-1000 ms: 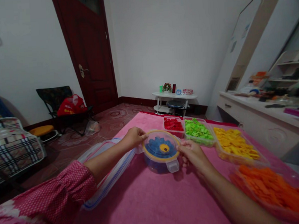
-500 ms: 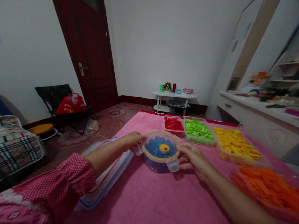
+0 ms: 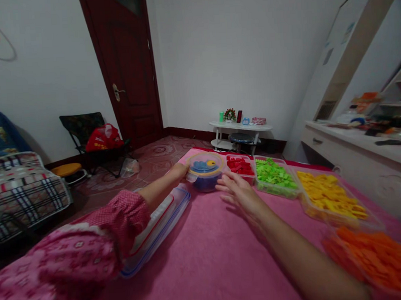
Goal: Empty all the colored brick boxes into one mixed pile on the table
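A round clear container (image 3: pixel 207 183) with blue pieces inside stands on the pink cloth near its far edge. Its clear lid (image 3: pixel 201 167) has a yellow ring and a yellow round knob or valve on top. My left hand (image 3: pixel 180 172) grips the container's left side, its fingertips partly hidden behind the rim. At the container's right side is my right hand (image 3: pixel 235 189), fingers spread and nothing in them; whether a fingertip touches the wall I cannot tell.
Boxes of red pieces (image 3: pixel 239 165), green pieces (image 3: pixel 275 175), yellow pieces (image 3: pixel 328 194) and orange pieces (image 3: pixel 380 256) line the right side of the pink-covered table (image 3: pixel 207 258). Flat clear lids (image 3: pixel 158 234) with blue and red seals lie under my left forearm.
The round container has moved away from me to the far part of the cloth, beside the red box. My right hand has loosened from its side and its fingers have spread.
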`<state>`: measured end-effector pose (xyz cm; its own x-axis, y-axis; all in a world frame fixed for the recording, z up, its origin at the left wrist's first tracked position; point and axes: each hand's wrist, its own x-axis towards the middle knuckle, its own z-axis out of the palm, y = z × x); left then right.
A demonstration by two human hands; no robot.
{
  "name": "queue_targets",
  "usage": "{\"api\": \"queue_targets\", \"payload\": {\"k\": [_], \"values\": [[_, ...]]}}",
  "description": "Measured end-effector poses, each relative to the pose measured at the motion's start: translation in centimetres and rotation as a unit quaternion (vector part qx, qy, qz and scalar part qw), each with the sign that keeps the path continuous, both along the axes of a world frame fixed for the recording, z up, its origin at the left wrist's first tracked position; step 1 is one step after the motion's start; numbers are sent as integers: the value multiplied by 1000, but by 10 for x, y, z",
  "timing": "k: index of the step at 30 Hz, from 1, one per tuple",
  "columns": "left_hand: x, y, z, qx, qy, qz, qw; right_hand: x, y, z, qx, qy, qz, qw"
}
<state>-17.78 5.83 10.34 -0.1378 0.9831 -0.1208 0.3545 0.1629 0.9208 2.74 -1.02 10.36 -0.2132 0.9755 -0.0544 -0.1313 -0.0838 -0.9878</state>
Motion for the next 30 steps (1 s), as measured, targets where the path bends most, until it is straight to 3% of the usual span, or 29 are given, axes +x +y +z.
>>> {"api": "queue_targets", "payload": {"k": [6,12,16,20,22,25,30], "values": [[3,22,10,0,99,12,995,-17,-24,-39,76,-138,54,986],[-27,9,32,18,301,-49,952,-10,-53,-58,203,-254,138,935],[-64,-21,37,-4,391,-130,911,2,-66,-59,215,-268,176,922],[-105,-66,24,-36,459,-232,857,10,-74,-56,221,-288,191,912],[-119,-90,15,-55,490,-241,836,12,-76,-55,223,-289,197,910],[-122,-127,3,-40,490,-265,830,12,-78,-57,234,-277,209,908],[-105,-179,-19,-28,467,-275,840,12,-81,-59,247,-285,202,904]]}}
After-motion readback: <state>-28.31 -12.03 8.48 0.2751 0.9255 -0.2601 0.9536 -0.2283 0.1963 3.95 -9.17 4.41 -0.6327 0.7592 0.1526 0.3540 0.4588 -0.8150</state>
